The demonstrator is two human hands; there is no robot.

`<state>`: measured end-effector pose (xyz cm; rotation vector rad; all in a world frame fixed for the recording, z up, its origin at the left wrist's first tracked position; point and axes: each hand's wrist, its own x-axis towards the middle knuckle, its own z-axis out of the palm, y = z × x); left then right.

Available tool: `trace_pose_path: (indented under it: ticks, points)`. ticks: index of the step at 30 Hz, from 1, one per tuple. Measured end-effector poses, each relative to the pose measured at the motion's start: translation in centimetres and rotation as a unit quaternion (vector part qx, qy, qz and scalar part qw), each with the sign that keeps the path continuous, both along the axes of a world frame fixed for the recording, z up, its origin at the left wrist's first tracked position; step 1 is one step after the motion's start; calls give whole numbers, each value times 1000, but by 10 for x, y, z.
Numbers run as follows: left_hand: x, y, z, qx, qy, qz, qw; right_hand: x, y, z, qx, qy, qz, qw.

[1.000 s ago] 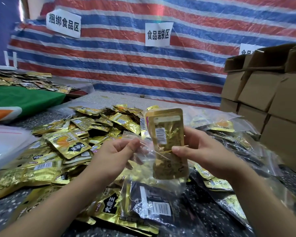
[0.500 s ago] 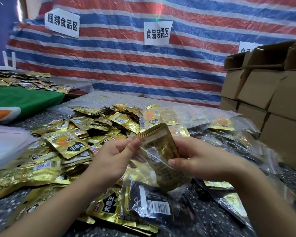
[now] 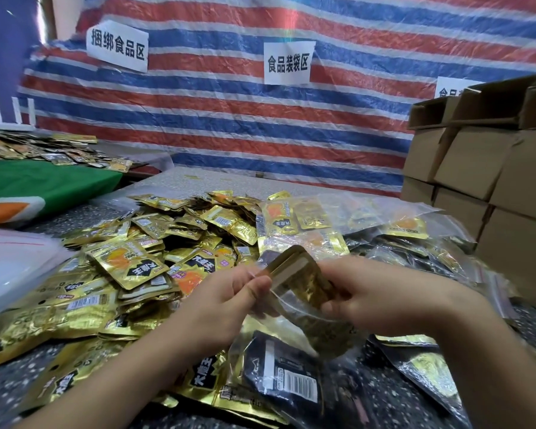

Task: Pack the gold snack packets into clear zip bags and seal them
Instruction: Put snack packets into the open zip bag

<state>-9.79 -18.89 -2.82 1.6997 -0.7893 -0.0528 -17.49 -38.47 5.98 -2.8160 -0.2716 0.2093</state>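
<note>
My left hand point(image 3: 229, 300) pinches the mouth edge of the clear zip bag point(image 3: 294, 308) between thumb and forefinger. My right hand point(image 3: 372, 297) curls round the gold snack packet point(image 3: 294, 274), fingers point(image 3: 334, 308) wrapped over its lower part through the film. The packet sits tilted between my 2 hands, above the surface point(image 3: 393, 397); its lower end is in the bag while its top corner pokes out of the opening.

I judge both things to be light. The packet looks like crinkly foil, fairly stiff along its sealed edges and softer in the middle, so I would hold it by the flat faces near 1 end and push it lengthwise. The bag is thin, limp and slick; it will cling and fold on itself, so the mouth needs holding apart at the zip strip, the only firm part. For sealing, the strip looks like the place to pinch, running from 1 end to the other once the packet's corner is below it.

The heap of loose gold packets point(image 3: 127, 267) lies to my left, filled bags point(image 3: 396, 227) to my right, and cardboard boxes point(image 3: 492, 181) stand beyond them.
</note>
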Motion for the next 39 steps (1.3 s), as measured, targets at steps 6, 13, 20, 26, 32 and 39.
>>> trace_pose_path:
  ticks: [6, 13, 20, 26, 32, 39]
  points:
    - [-1, -3, -1, -4, -21, 9, 1000, 6, 18, -8, -118, 8, 18, 993]
    - [1, -3, 8, -137, 53, 67, 987, 8, 2, -8, 48, -162, 8, 986]
    - [1, -6, 20, -180, 40, 90, 979, 10, -4, -17, 43, -339, 47, 939]
    - [5, -15, 48, -170, 31, 72, 982, 17, -9, -16, 120, -459, 26, 880]
    - [14, -28, 61, -226, 124, 21, 966, 26, -9, 2, 215, -483, -7, 849]
    - [22, -32, 35, -182, 111, 82, 974, 42, -20, -8, 159, -342, -56, 925]
